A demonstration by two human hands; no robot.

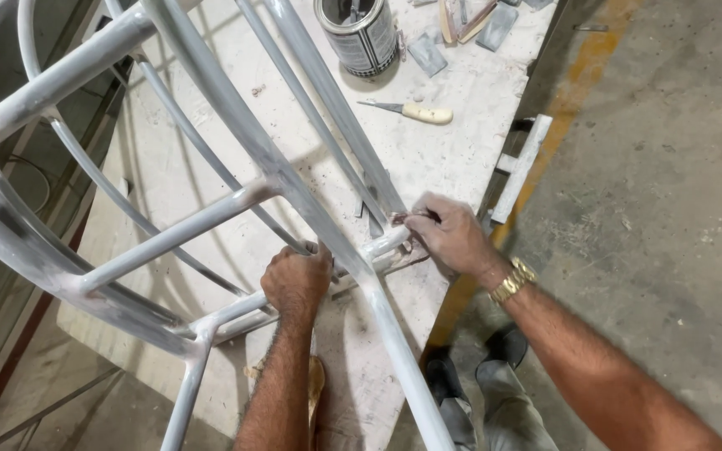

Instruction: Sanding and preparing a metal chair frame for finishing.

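obstacles: frame bars (294, 179), can (361, 33) | free: bench (461, 142) right of bars

Dusty metal under your hands

Your tubular frame (236, 125) looks like metal under matt, streaky grey-white primer; the worktop (453, 142) is chalky, scuffed board, and the tin can (361, 33) shines.

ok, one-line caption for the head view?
Left hand grips a grey metal frame on a workbench; right hand works at a joint.

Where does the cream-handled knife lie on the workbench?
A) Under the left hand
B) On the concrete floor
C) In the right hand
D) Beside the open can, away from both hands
D: the cream-handled knife lies on the workbench just below the open can, untouched by either hand.
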